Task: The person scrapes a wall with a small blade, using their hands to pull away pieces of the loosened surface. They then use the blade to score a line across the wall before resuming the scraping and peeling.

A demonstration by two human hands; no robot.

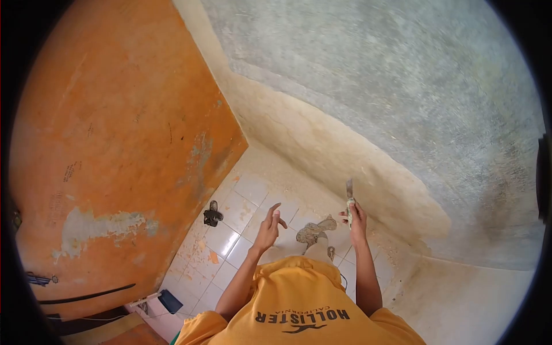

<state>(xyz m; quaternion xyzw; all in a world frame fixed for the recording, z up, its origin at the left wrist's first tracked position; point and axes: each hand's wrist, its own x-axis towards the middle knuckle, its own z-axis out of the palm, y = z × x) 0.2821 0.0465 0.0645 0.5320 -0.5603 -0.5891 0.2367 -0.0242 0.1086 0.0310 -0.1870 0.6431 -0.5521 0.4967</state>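
Note:
My right hand point(357, 221) is closed around the pale handle of a scraper point(349, 188), its narrow flat metal blade pointing up toward the wall. The blade overlaps the lower, cream-coloured strip of the grey wall point(391, 75) in this view. My left hand point(269, 229) holds nothing; its fingers are apart and slightly bent, above the tiled floor. Between my hands, lower down by my legs, lies a mottled brown crumpled thing point(313, 230).
An orange wall point(132, 132) with bare, peeled patches rises on the left. Flakes of paint point(214, 257) litter the white tiled floor point(237, 210). A black object point(213, 214) lies near the orange wall, and a dark blue one point(170, 301) sits at lower left.

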